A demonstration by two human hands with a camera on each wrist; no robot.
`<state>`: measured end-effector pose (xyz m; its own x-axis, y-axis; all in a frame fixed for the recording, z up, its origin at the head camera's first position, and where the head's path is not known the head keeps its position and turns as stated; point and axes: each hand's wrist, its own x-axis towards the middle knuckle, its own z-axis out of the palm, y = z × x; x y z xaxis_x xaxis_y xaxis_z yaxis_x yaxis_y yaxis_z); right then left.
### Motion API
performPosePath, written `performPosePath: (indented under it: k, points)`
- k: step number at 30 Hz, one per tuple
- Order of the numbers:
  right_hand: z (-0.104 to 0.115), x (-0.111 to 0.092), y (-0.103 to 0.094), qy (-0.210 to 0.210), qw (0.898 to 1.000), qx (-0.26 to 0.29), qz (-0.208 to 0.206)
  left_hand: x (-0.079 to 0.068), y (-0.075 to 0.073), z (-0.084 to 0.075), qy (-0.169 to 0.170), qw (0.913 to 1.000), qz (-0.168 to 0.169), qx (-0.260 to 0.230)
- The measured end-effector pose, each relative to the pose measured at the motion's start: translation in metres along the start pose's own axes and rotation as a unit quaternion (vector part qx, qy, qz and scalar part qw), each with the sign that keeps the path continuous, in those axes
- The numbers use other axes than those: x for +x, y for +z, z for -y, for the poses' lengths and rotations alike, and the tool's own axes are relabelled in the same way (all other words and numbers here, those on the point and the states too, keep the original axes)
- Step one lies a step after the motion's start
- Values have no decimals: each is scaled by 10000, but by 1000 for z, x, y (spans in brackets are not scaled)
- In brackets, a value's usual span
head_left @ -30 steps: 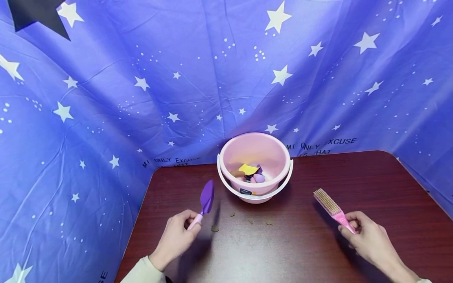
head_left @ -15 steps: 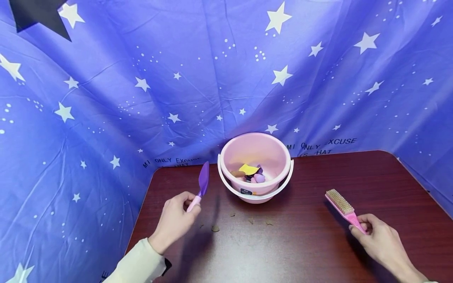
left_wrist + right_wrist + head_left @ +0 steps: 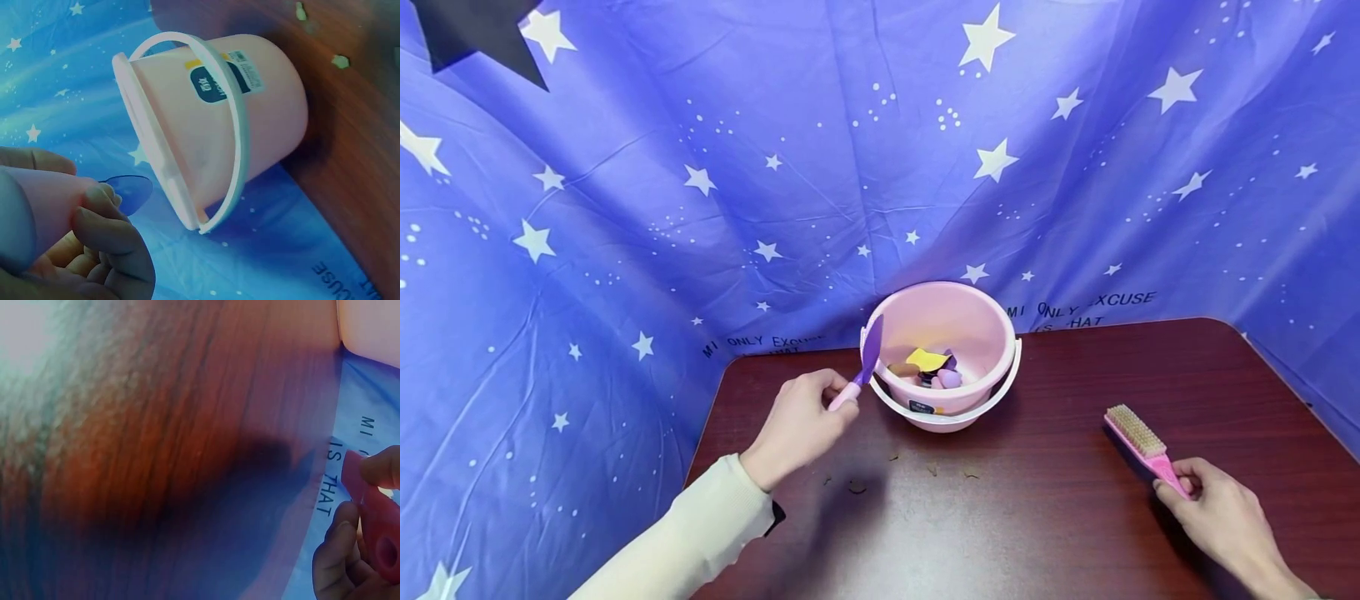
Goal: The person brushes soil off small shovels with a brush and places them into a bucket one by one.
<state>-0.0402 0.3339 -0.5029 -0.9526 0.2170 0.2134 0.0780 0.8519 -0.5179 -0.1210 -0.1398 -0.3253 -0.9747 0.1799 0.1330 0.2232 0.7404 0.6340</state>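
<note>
My left hand (image 3: pixel 803 423) grips the light pink handle of a small trowel (image 3: pixel 871 350), its purple blade angled up and overlapping the left rim of a pink bucket (image 3: pixel 940 408) in the head view. In the left wrist view the blade tip (image 3: pixel 130 192) sits beside the bucket's rim (image 3: pixel 156 144). Inside the bucket lie a yellow piece (image 3: pixel 927 359), a brown one and some purple and pink ones. Over at the right, my right hand (image 3: pixel 1219 510) holds a brush (image 3: pixel 1138 433) by its pink handle, pale bristles facing up, above the table.
Several small leaf-like scraps (image 3: pixel 857 487) lie on the dark red wooden table (image 3: pixel 1015 517) in front of the bucket. The bucket's white handle (image 3: pixel 947 422) hangs down at its front. A blue star-patterned cloth (image 3: pixel 820 208) rises behind the table and along its left side.
My left hand has lifted the trowel and brought it forward and right, up to the bucket's rim. My right hand has drawn the brush a little to the right. The bucket stays put.
</note>
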Motion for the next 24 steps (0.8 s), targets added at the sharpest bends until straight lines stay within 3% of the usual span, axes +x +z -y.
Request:
performPosePath:
  k: [14,24]
  points:
    - [-13,2,-1,311,9995,-68,86,37,20,-34,758,9932,475,750]
    - [-15,4,2,411,9990,-89,160,61,36,-57,704,9793,749,1746]
